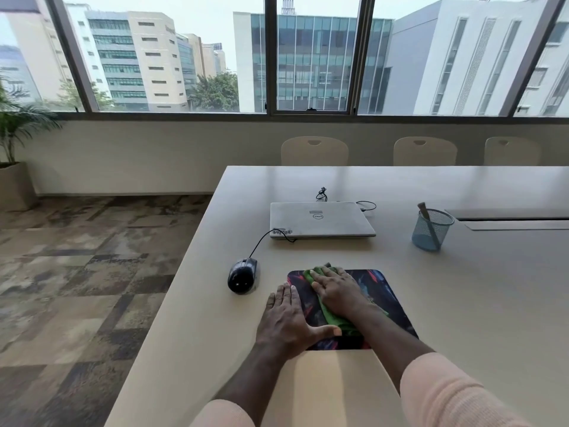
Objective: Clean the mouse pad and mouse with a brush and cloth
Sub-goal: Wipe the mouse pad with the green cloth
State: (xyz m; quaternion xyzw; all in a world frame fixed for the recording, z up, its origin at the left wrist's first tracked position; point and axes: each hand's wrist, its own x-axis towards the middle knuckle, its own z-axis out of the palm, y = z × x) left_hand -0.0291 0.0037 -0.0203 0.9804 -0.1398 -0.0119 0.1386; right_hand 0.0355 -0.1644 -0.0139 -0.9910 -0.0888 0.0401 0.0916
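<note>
My 2 pale pink sleeves sit closest to the lens, forearms reaching onto the table. The left hand lies flat with fingers straight, pinning the mouse pad at its 8 o'clock corner, thumb spread across the near edge; it grips nothing. The right hand is flat too, palm down on the green cloth, pressing it onto the pad's left half and not curled round it.

The mouse rests on the table at 9 o'clock from the pad, just beside it, its cable running to the closed laptop at 12. The brush stands in a blue mesh cup at 2 o'clock.

My worry: with only 1 corner held, a hard wipe toward 3 o'clock could bunch the cloth or slide the pad. A backswing toward 9 could knock the mouse, near the table edge.
</note>
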